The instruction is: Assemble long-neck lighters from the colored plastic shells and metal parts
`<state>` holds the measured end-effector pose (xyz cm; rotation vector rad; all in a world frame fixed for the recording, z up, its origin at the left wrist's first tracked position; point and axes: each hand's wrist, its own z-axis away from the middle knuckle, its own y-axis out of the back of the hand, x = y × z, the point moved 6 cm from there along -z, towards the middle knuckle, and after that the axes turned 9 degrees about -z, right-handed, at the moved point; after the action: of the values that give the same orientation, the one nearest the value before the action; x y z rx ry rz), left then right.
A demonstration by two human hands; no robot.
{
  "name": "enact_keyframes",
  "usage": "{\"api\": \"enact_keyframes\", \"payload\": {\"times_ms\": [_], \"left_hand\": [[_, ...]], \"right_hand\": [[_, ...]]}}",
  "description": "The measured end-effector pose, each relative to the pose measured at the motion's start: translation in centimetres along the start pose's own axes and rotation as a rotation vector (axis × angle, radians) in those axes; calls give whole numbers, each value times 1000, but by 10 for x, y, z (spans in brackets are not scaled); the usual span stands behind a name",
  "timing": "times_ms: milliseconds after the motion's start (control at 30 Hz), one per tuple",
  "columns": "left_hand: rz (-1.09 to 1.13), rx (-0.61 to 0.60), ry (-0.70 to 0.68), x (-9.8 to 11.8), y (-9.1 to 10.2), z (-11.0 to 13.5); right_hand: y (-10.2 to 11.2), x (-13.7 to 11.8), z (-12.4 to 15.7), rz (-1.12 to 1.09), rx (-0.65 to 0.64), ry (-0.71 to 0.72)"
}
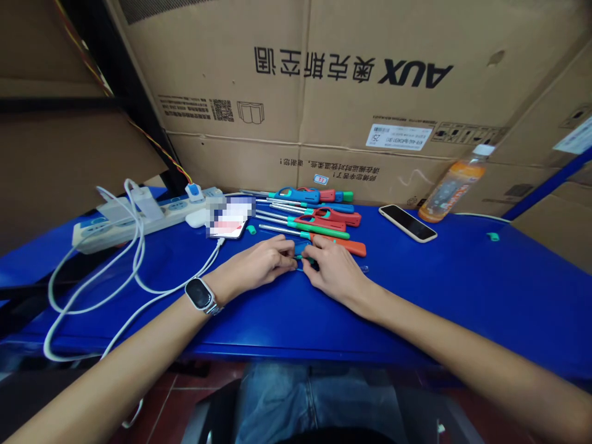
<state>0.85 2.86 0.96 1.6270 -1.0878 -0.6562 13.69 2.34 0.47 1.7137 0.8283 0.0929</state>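
Note:
My left hand (266, 262) and my right hand (335, 271) meet over the blue table, fingers pinched. Between the fingertips shows a small blue and green lighter part (301, 248), mostly covered by the fingers. Just beyond lie several long-nosed gas lighters with metal tubes: an orange one (349, 245) nearest, then a green one (330, 230), a red one (324, 220) and a blue one (296, 194) by the box. A small clear plastic piece (365, 269) rests beside my right hand. One loose green cap (251, 229) lies left of the lighters.
At left, a white power strip (178, 209) carries plugs and looping white cables (139, 246). A lit phone (231, 219) lies near it. To the right are another phone (407, 222), an orange drink bottle (451, 188) and a green piece (493, 236). A cardboard box (324, 111) stands behind.

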Motion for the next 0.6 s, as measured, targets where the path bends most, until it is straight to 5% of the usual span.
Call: {"api": "enact_keyframes", "payload": {"times_ms": [600], "left_hand": [[-28,-33,41,-1,2,2]], "right_hand": [[6,-2,13,-36,-65,157]]}}
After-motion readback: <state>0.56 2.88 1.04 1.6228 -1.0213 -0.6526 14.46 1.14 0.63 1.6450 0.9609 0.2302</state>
